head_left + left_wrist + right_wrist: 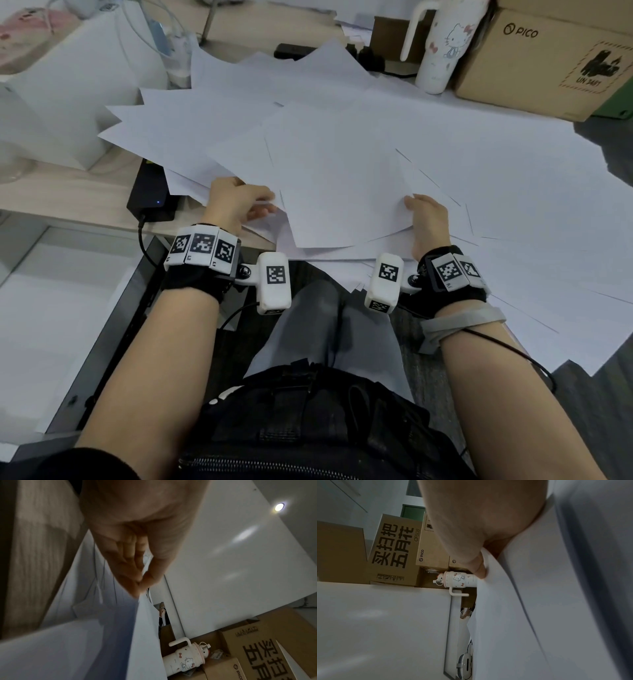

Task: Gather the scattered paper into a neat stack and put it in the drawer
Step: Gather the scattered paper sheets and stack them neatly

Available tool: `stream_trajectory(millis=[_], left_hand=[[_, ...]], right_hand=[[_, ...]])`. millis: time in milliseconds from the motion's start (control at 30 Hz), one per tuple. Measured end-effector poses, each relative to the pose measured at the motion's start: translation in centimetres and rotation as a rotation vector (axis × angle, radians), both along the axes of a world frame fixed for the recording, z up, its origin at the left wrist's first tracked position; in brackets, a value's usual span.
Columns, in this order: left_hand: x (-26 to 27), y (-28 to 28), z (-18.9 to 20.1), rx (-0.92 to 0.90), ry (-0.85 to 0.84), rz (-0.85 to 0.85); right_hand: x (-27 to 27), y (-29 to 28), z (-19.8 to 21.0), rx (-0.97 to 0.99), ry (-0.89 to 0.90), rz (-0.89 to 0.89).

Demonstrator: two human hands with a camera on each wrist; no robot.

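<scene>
Now paper (342, 178) pinched between both hands, near edge.

Both forearms are bare. Each wrist wears a black fabric cuff topped with white blocks bearing black square markers, and a white camera pod (275, 283) juts inward on a small bracket. A grey strap (462, 320) wraps the right forearm, a thin black cable trailing from it. Grey trousers, black waist bag

Loose white paper sheets (342, 144) are fanned all over the desk, overlapping at random angles. Near edges hang off the front.
</scene>
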State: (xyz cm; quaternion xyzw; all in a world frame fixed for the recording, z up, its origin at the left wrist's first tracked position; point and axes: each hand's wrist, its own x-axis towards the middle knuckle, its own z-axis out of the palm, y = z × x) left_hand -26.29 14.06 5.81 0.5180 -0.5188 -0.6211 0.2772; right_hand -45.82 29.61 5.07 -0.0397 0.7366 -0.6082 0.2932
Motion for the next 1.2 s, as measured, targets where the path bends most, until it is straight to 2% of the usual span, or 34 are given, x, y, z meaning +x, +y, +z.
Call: stream_trajectory(millis=[100, 167, 367, 500, 600, 733, 867, 1067, 1200], left_hand=[[-0.1, 0.4, 0.1, 0.077, -0.055, -0.154], [-0.1, 0.4, 0.0, 0.091, -0.053, -0.150], [0.2, -0.9, -0.6, 0.029, 0.119, 0.254], [0.6, -1.6, -0.8, -0.094, 0.111, 0.312], [0.9, -1.5, -0.8, -0.099, 0.009, 0.264], [1.0, -0.3, -0.3, -0.035, -0.052, 0.034], [0.6, 0.7, 0.2, -0.079, -0.099, -0.140], [-0.2, 1.6, 0.5, -0.061, -0.163, -0.203], [-0.7, 1.5, -0.2, -0.101, -0.135, -0.122]], right_hand=[[0.3, 0.3, 0.5, -0.003, -0.044, 0.002], [0.1, 0.5, 0.5, -0.005, -0.057, -0.002], [-0.1, 0.3, -0.1, -0.017, -0.031, -0.017], [-0.3, 0.1, -0.2, -0.033, -0.052, -0.023], [-0.4, 0.0, -0.3, -0.030, -0.061, -0.040], [-0.6, -0.2, -0.6, -0.053, -0.058, -0.046], [-0.5, -0.1, -0.6, -0.067, -0.050, -0.033], [-0.6, 0.0, -0.9, -0.050, -0.043, -0.005], [-0.7, 0.0, -1.3, -0.038, 0.006, 0.035]])
